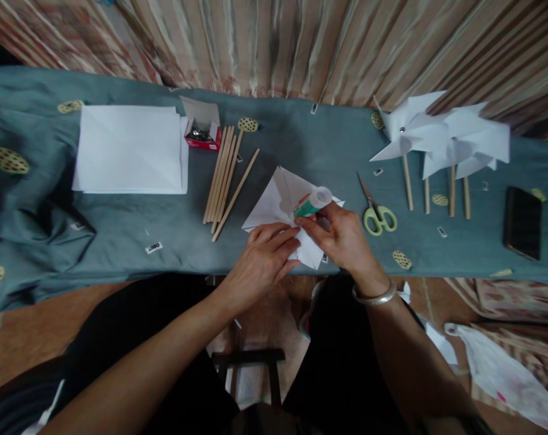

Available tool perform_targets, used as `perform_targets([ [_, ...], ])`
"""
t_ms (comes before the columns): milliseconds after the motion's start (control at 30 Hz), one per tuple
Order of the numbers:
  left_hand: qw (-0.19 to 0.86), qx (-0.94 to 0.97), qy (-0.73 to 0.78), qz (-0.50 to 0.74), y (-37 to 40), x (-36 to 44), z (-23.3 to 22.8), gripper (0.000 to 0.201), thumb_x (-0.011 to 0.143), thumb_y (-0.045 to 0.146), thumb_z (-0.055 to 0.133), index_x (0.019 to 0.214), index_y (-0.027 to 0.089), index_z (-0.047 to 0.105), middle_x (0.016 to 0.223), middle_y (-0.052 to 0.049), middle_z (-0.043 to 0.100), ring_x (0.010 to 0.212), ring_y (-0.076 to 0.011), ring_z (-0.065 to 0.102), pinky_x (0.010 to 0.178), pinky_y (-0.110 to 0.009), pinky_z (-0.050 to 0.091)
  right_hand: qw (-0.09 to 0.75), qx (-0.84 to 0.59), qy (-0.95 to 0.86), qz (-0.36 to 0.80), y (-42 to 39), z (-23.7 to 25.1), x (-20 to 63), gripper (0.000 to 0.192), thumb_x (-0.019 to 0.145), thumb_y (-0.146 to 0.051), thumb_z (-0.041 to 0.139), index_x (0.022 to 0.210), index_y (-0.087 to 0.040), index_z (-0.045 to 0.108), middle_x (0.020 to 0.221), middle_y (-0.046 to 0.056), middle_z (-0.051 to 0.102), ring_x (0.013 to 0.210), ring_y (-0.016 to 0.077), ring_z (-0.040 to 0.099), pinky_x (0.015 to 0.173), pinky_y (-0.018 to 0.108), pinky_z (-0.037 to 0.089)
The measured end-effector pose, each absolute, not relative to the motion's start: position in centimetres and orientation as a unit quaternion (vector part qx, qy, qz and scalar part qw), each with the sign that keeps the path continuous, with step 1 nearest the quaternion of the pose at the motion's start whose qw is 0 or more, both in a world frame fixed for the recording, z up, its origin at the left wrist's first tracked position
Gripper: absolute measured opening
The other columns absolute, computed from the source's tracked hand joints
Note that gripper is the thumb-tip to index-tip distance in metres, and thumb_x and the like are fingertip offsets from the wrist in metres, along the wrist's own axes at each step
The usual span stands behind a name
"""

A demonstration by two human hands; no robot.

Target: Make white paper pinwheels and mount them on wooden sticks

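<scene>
My right hand (346, 238) is closed around a glue stick (304, 208) with a green and white tube. It is tilted over the middle of a cut white paper square (271, 196) near the table's front edge. My left hand (262, 257) lies on the paper's lower left part, its fingers stretched flat toward the glue stick. The fingertips of both hands nearly meet. The glue stick's lower end is hidden by my fingers, so I cannot tell whether it touches the paper.
Left of the paper are several wooden sticks (222, 175), an open red box (202, 134) of metal pins and a white paper stack (128, 151). To the right lie green-handled scissors (377, 217), paper pinwheels (414, 130) on sticks and a phone (522, 222). A teal cloth (133, 238) covers the table.
</scene>
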State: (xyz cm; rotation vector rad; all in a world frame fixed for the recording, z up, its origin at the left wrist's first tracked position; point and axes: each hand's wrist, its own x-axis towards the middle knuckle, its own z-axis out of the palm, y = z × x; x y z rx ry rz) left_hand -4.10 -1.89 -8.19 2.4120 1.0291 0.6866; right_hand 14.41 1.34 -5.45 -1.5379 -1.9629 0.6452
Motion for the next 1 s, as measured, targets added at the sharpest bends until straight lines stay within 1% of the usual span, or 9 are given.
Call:
perform_targets([
  [233, 0.209, 0.870, 0.366, 0.255, -1.92, -4.10, -8.19, 0.032, 0.094, 0.035, 0.051, 0.113, 0.012, 0.063, 0.126, -0.014, 0.064, 0.123, -0.0273, 0.050, 0.099, -0.045, 0.040, 0.286, -0.578, -0.725, 0.240, 1.45, -5.64, 14.07, 0.017, 0.086, -0.035, 0.060, 0.087, -0.018, 0.061, 0.076, 0.002, 0.064, 0.068, 0.0157, 0.058, 0.065, 0.027, 0.044],
  [400, 0.200, 0.873, 0.367, 0.253, -1.93, -4.11, -8.21, 0.032, 0.093, 0.035, 0.052, 0.113, 0.012, 0.063, 0.126, -0.014, 0.064, 0.122, -0.0274, 0.050, 0.100, -0.046, 0.040, 0.291, -0.578, -0.729, 0.224, 1.53, -5.86, 13.96, 0.018, 0.085, -0.035, 0.063, 0.087, -0.018, 0.061, 0.073, 0.002, 0.063, 0.068, 0.0166, 0.059, 0.064, 0.028, 0.044],
  [733, 0.200, 0.873, 0.369, 0.250, -1.98, -4.10, -8.12, 0.031, 0.092, 0.033, 0.055, 0.114, 0.012, 0.063, 0.126, -0.014, 0.064, 0.122, -0.0275, 0.051, 0.099, -0.046, 0.041, 0.296, -0.586, -0.724, 0.214, 1.46, -5.93, 14.03, 0.019, 0.085, -0.036, 0.062, 0.087, -0.018, 0.061, 0.075, 0.004, 0.064, 0.068, 0.0181, 0.060, 0.063, 0.029, 0.044],
  [1000, 0.204, 0.870, 0.368, 0.255, -2.03, -4.11, -8.19, 0.032, 0.092, 0.033, 0.055, 0.113, 0.011, 0.063, 0.126, -0.014, 0.064, 0.122, -0.0275, 0.050, 0.099, -0.045, 0.040, 0.296, -0.594, -0.719, 0.205, 1.38, -5.72, 14.19, 0.017, 0.083, -0.035, 0.063, 0.080, -0.019, 0.059, 0.070, 0.002, 0.061, 0.062, 0.0162, 0.056, 0.061, 0.028, 0.043],
])
